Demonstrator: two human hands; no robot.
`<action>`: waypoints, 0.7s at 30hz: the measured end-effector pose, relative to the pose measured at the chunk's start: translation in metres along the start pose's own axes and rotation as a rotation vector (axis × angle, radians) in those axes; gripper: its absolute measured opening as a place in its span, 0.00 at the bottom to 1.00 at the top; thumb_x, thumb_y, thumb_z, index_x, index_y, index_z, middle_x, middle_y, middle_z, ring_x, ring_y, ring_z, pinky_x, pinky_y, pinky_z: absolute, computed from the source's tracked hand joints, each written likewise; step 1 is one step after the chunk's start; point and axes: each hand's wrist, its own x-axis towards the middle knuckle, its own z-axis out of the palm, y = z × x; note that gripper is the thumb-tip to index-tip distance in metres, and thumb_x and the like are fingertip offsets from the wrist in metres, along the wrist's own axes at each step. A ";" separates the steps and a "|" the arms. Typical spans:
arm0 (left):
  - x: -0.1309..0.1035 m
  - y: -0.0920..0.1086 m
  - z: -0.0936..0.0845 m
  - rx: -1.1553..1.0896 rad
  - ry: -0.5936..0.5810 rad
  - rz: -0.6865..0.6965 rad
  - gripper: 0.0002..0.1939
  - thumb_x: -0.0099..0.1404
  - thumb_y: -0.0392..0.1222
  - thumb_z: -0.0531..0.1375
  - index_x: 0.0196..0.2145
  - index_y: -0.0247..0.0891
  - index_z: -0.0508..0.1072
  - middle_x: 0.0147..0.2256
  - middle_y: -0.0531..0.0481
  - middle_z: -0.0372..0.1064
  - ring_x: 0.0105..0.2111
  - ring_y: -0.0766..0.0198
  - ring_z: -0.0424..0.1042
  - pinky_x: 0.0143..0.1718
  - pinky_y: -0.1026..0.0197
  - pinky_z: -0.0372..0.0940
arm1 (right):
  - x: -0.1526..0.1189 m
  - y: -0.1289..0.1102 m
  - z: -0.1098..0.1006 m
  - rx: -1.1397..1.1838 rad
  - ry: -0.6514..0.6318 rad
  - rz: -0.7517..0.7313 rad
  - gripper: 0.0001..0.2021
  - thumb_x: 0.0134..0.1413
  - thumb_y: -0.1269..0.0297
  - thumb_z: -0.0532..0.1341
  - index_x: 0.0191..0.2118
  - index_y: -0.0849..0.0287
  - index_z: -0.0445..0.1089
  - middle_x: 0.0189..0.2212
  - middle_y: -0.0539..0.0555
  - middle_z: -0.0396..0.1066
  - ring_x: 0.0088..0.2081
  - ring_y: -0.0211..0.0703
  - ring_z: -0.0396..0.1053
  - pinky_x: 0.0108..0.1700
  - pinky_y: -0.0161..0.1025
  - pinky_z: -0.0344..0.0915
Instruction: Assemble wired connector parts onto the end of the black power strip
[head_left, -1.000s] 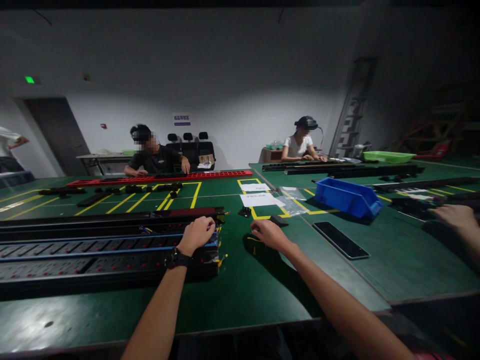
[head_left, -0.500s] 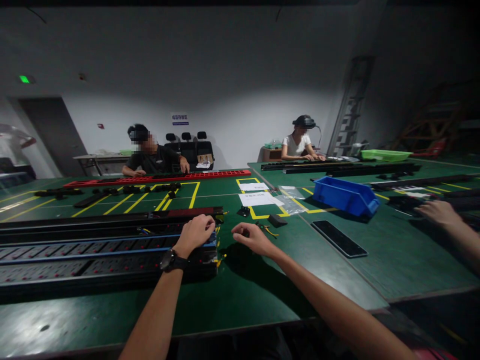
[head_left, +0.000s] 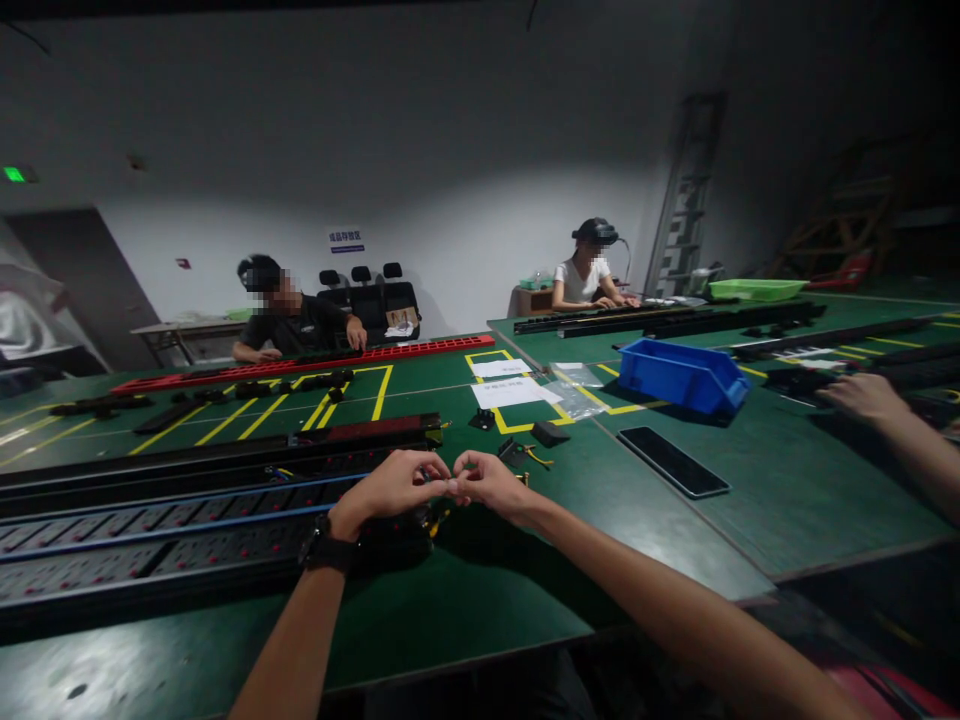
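Note:
My left hand [head_left: 401, 482], with a dark watch [head_left: 328, 545] on its wrist, is at the right end of a long black power strip with a blue edge [head_left: 225, 522]. Its thumb and fingers are pinched together. Against its fingertips are those of my right hand [head_left: 491, 485], also pinched. Whatever lies between the fingers is too small or too hidden to name. Yellow wires [head_left: 437, 522] stick out of the strip's end just below the hands. Behind my right hand lie a small black part [head_left: 514, 452] and a yellow-handled tool [head_left: 538, 457].
A phone [head_left: 673, 461] and a blue bin [head_left: 681, 377] are to the right, near another person's hand [head_left: 870, 397]. Paper sheets [head_left: 516, 391] and a black block [head_left: 550, 433] lie ahead. Across the green table sit two people, beside a red rail [head_left: 420, 347] and black rails [head_left: 600, 320].
My hands have come together from apart; the left lowered off the strips' ends and the right moved left to meet it. The view has shifted slightly.

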 end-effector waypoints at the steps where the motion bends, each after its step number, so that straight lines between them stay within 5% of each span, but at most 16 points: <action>1: -0.001 -0.003 0.000 -0.019 -0.017 -0.005 0.17 0.66 0.52 0.60 0.44 0.40 0.79 0.40 0.48 0.80 0.38 0.61 0.76 0.39 0.62 0.67 | 0.000 0.000 0.000 0.019 0.003 0.005 0.27 0.38 0.48 0.77 0.35 0.58 0.65 0.24 0.48 0.73 0.27 0.38 0.68 0.32 0.36 0.61; 9: -0.006 -0.015 0.008 0.022 0.034 -0.024 0.16 0.65 0.52 0.60 0.37 0.38 0.80 0.33 0.50 0.77 0.33 0.64 0.73 0.34 0.64 0.63 | -0.001 -0.001 0.002 0.059 -0.034 0.043 0.24 0.41 0.49 0.76 0.36 0.59 0.69 0.24 0.48 0.72 0.26 0.36 0.68 0.32 0.35 0.61; 14: -0.013 -0.016 0.005 0.028 0.058 -0.042 0.12 0.63 0.47 0.60 0.36 0.37 0.79 0.32 0.50 0.77 0.30 0.65 0.71 0.33 0.65 0.63 | 0.003 0.006 -0.006 -0.224 0.011 -0.011 0.20 0.46 0.50 0.72 0.37 0.60 0.73 0.28 0.50 0.73 0.25 0.36 0.65 0.29 0.35 0.61; 21: -0.018 -0.016 0.005 0.108 0.038 -0.022 0.10 0.61 0.44 0.60 0.34 0.37 0.79 0.31 0.51 0.76 0.31 0.66 0.70 0.33 0.64 0.61 | -0.003 0.004 -0.010 -0.611 -0.178 -0.160 0.10 0.54 0.60 0.68 0.39 0.61 0.78 0.30 0.51 0.75 0.30 0.38 0.67 0.33 0.34 0.61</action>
